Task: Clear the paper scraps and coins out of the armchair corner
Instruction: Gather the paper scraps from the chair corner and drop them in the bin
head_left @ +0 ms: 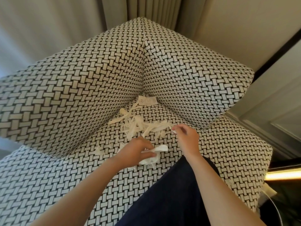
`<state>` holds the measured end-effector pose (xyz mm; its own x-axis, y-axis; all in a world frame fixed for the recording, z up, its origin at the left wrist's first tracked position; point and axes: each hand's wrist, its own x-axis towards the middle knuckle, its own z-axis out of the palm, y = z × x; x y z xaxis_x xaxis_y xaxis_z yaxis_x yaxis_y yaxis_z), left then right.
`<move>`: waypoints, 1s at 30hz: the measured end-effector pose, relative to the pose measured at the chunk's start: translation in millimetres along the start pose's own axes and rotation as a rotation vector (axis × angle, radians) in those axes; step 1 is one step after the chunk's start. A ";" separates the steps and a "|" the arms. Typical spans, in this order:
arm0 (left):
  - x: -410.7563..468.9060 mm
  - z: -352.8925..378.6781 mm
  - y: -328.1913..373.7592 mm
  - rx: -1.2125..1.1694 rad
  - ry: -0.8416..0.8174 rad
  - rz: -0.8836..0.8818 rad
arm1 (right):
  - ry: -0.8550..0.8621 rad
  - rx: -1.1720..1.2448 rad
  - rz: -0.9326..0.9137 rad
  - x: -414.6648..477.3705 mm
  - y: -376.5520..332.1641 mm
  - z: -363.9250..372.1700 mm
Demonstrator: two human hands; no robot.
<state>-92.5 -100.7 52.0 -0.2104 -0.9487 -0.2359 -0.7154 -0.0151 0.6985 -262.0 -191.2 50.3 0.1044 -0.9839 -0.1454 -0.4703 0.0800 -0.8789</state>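
Your left hand (136,150) has its fingers curled round a wad of scraps (157,152), and your right hand (186,137) is pinching one tiny piece (174,131). The rest of the paper scraps (143,126) lie loose on the armchair seat (219,152), just out from the corner. They look feather-light, limp and tearable, so I'd rake up bunches from underneath, not tug single strips. Can't spot any coins.

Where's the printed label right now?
Head view, centre: the label lies deep in the armchair corner, just beyond the scrap pile.
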 end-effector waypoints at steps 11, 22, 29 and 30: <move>-2.4 -51.1 7.4 -0.427 0.367 -0.209 | -0.272 -0.256 -0.168 -10.3 -6.5 6.4; -17.7 -51.9 -11.2 -0.765 0.577 -0.395 | -0.775 -1.047 -0.488 -22.2 5.5 24.1; -16.4 -48.1 -0.9 -0.830 0.585 -0.416 | -0.644 -1.070 -0.506 -21.6 10.8 27.7; -16.5 -48.8 0.4 -0.747 0.556 -0.401 | -0.645 -1.093 -0.503 -22.3 10.7 27.9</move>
<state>-56.8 -100.5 89.1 0.4304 -0.8399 -0.3307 -0.0256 -0.3776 0.9256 -244.9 -164.0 31.5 0.7137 -0.5959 -0.3683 -0.6759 -0.7238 -0.1388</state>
